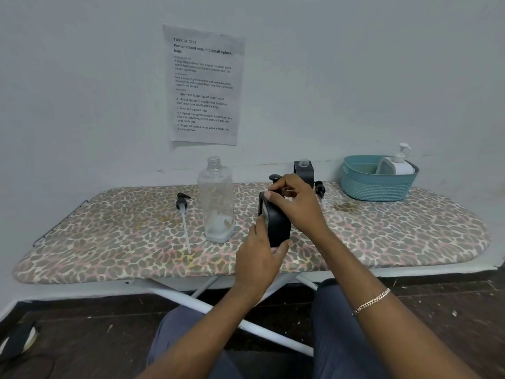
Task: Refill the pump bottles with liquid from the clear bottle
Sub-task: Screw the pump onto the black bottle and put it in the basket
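1. Two hands meet on one black square plastic pump bottle [277, 228], which leans tilted near the middle of the long ironing board with a leopard-print cover [109, 242].
2. The left hand [258, 253] grips the bottle's lower body from the near side, with fingers and thumb wrapped round it.
3. The right hand [296, 206] curls its fingers round the black pump head [274, 177] at the bottle's neck. A pale chain bracelet [371, 300] sits on that forearm.
4. Just left of the held bottle stands the tall clear plastic bottle [216, 203], upright and uncapped, with only a little liquid at its bottom.
5. Further left, a loose black pump with a white dip tube [183, 217] lies flat on the cover.
6. Beyond the right hand, a second black bottle with an open neck [304, 170] stands upright, and another loose black pump [319, 188] lies just to its right.
7. At the far right, a teal woven basket [377, 187] holds a white pump dispenser [400, 162].
8. A printed paper sheet [203, 86] hangs on the wall behind.
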